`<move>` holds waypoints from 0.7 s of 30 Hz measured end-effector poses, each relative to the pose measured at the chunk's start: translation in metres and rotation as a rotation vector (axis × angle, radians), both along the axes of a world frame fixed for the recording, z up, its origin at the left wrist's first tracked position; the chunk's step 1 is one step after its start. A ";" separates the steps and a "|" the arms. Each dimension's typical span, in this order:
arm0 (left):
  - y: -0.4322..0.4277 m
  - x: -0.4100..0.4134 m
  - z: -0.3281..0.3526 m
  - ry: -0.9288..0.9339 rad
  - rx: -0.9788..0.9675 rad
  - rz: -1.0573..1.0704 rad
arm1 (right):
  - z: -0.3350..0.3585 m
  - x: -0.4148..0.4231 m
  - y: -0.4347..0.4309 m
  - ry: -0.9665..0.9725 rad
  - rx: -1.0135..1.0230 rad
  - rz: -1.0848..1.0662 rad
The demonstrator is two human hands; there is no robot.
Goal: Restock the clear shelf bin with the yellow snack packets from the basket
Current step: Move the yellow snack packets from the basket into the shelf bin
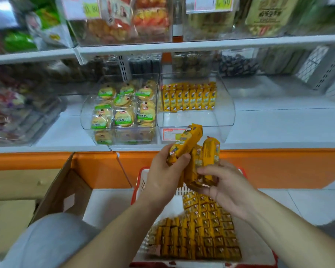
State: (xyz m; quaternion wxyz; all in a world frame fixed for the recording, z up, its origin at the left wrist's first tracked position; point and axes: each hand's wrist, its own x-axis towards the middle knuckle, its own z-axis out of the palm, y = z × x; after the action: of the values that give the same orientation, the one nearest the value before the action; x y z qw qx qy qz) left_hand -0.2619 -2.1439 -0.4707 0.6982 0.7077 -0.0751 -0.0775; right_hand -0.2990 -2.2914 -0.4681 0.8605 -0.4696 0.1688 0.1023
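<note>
Left hand (165, 171) grips several yellow snack packets (186, 144) above the red basket (138, 180). The right hand (219, 183), at its 3 o'clock, holds more. At 12 o'clock, the clear shelf bin (197, 118) has packets along its back.

Both arms are bare and reach forward, the hands meeting just right of centre. The left forearm (124, 219) rises from 7 o'clock toward 1 o'clock, wrist straight, the back of the left hand (165, 171) facing the camera. Its fingers and thumb are curled round the lower end of a bundle of yellow snack packets (186, 144) that leans toward 1 o'clock. The right forearm (275, 225) comes in from 4 o'clock toward 10 o'clock. The right hand (222, 185) sits just beside the left, slightly lower, back up, fingers (204, 169) bent inward and pinching the bottoms of more packets that stand upright. The two hands are close – whether they touch cannot be told.
</note>
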 end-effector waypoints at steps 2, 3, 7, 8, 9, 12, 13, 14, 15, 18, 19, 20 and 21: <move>-0.004 0.005 -0.005 0.011 0.000 0.005 | -0.001 0.006 -0.001 0.021 -0.015 -0.004; -0.006 0.007 -0.007 0.009 0.007 0.005 | -0.002 0.009 -0.002 0.033 0.002 -0.001; -0.009 0.014 -0.020 -0.021 0.091 0.000 | -0.004 0.020 -0.010 0.071 -0.102 0.033; -0.010 0.013 -0.022 -0.032 0.133 -0.016 | -0.005 0.023 -0.011 0.075 -0.168 0.034; -0.011 0.012 -0.023 -0.043 0.176 -0.039 | -0.007 0.026 -0.012 0.079 -0.220 0.028; -0.015 0.008 -0.025 -0.111 0.366 -0.102 | -0.010 0.034 -0.012 0.104 -0.314 -0.025; -0.016 0.008 -0.023 -0.129 0.395 -0.112 | -0.011 0.037 -0.012 0.105 -0.327 -0.042; -0.017 0.008 -0.022 -0.137 0.393 -0.120 | -0.012 0.039 -0.012 0.101 -0.329 -0.054; -0.017 0.009 -0.020 -0.133 0.378 -0.118 | -0.012 0.040 -0.012 0.093 -0.322 -0.061; -0.013 0.013 -0.021 -0.029 0.226 -0.102 | -0.014 0.043 -0.014 0.063 -0.287 -0.084; -0.011 0.014 -0.021 0.031 0.167 -0.109 | -0.014 0.044 -0.016 0.056 -0.281 -0.094; -0.009 0.015 -0.021 0.086 0.125 -0.112 | -0.014 0.045 -0.018 0.052 -0.275 -0.108; -0.007 0.017 -0.022 0.127 0.095 -0.120 | -0.013 0.046 -0.021 0.054 -0.270 -0.128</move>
State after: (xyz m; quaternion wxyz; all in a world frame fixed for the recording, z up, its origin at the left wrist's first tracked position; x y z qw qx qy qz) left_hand -0.2446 -2.1511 -0.4924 0.6612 0.7281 -0.0692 -0.1672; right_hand -0.2535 -2.3127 -0.4809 0.7894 -0.5666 0.2334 0.0362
